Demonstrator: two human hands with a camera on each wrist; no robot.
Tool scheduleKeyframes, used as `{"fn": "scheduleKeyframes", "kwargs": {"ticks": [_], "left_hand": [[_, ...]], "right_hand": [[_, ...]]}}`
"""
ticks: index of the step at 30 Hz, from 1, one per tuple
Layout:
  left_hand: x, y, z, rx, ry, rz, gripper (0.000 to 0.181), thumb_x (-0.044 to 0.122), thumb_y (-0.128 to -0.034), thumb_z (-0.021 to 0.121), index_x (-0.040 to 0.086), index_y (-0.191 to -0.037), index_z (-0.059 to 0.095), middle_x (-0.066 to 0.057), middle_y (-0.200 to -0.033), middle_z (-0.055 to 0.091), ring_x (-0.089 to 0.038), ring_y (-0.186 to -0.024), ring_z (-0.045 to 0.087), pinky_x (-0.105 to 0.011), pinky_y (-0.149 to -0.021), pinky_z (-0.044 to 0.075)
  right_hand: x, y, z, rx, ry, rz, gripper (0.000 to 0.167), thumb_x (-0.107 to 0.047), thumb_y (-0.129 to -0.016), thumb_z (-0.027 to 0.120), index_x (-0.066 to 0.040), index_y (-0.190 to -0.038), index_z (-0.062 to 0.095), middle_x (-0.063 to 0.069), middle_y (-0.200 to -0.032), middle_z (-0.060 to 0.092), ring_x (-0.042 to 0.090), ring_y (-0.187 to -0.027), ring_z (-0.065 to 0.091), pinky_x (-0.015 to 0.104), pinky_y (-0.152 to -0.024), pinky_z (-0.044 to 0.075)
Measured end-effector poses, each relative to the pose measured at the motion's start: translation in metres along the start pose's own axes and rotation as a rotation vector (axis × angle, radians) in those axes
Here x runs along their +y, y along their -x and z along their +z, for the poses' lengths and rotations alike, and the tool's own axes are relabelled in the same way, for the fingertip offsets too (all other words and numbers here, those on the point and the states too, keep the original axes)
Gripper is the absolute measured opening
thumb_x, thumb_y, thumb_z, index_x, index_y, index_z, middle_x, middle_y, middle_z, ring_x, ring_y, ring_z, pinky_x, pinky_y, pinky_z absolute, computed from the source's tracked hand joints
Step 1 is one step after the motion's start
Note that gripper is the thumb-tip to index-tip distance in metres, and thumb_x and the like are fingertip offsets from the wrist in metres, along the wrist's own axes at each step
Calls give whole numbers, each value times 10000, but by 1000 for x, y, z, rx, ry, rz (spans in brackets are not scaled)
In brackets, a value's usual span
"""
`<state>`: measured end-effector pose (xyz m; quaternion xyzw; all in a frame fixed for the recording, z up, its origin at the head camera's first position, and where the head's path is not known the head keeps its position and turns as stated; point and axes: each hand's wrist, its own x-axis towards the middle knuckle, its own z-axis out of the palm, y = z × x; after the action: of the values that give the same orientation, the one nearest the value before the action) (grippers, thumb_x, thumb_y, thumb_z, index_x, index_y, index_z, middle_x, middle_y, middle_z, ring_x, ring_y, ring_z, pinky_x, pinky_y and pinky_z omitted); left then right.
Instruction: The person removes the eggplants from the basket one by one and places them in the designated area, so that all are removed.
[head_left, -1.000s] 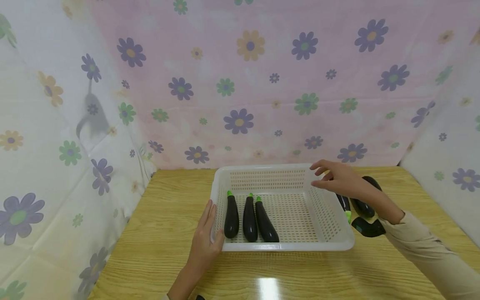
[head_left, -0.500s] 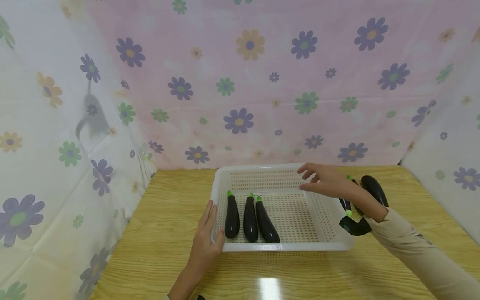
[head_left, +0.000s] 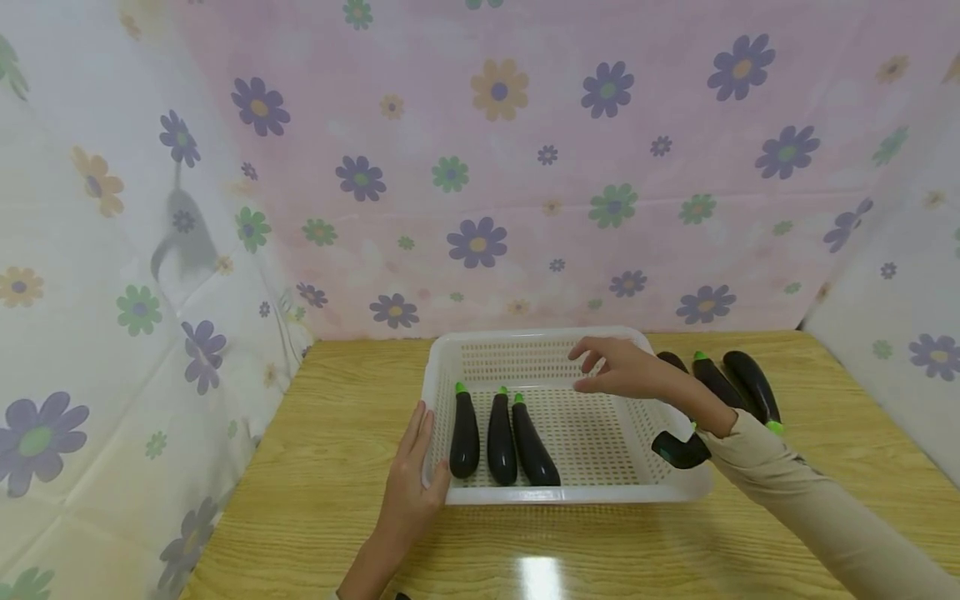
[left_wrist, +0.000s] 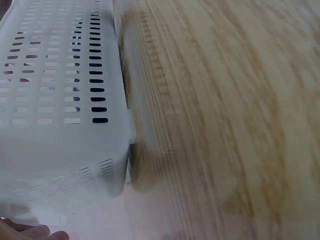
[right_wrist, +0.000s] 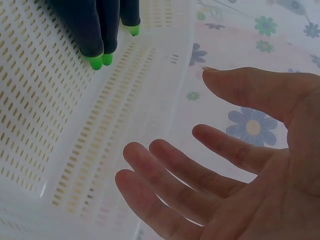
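A white slatted basket (head_left: 502, 494) (left_wrist: 60, 145) stands on the table with three dark eggplants (head_left: 534, 446) (right_wrist: 107, 25) lying side by side in its left half, green tips toward the back. My left hand (head_left: 408, 492) holds the basket's front left corner, fingers along the side wall and thumb at the front; the left wrist view catches only fingertips (left_wrist: 37, 232). Over the right half of the basket hovers my right hand (head_left: 622, 369) (right_wrist: 280, 200), fingers spread and slightly bent, with nothing in them.
More dark eggplants (head_left: 753, 387) lie on the wooden table (head_left: 337, 417) right of the basket, partly behind the right forearm. A flowered cloth (head_left: 480, 167) rises behind the table and at both sides.
My right hand has moved left from the basket's right edge to over its inside, uncovering more of the eggplants on the right. The left hand stays in place.
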<state>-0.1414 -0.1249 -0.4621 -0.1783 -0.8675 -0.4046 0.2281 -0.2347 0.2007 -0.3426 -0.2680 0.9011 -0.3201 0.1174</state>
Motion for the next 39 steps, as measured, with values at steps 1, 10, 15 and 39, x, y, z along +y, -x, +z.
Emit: {"fn": "scheduleKeyframes", "kwargs": {"ticks": [1, 10, 15, 39], "left_hand": [[0, 0, 0, -1, 1, -2, 675, 23, -797, 617, -75, -1413, 357, -173, -1524, 252, -297, -1368, 291, -445, -1015, 322], [1, 0, -1, -1, 0, -3, 674, 33, -801, 619, -59, -1417, 363, -143, -1532, 252, -281, -1371, 288, -439, -1016, 323], [0, 0, -1, 1, 2, 4, 671, 39, -804, 612, -60, -1418, 360, -146, -1531, 251, -283, -1370, 289, -440, -1015, 325], [1, 0, -1, -5, -8, -7, 668, 32, -808, 610, -61, -1419, 357, -153, -1530, 252, -295, -1368, 292, -465, -1014, 332]], "right_hand": [[0, -2, 1, -5, 5, 0, 431, -235, -880, 661, -4, -1220, 533, 200, -1073, 613, 344, -907, 636, 425, -739, 537], [-2, -16, 14, -75, -34, 90, 452, -248, -863, 682, -30, -1227, 527, 176, -1080, 601, 261, -822, 627, 370, -614, 537], [-5, -22, 20, -107, -59, 124, 475, -266, -853, 692, -41, -1236, 523, 170, -1074, 593, 210, -727, 609, 353, -555, 525], [-5, -53, 60, -222, -116, 248, 491, -189, -836, 713, -19, -1250, 513, 75, -876, 620, 338, -788, 635, 434, -564, 552]]}}
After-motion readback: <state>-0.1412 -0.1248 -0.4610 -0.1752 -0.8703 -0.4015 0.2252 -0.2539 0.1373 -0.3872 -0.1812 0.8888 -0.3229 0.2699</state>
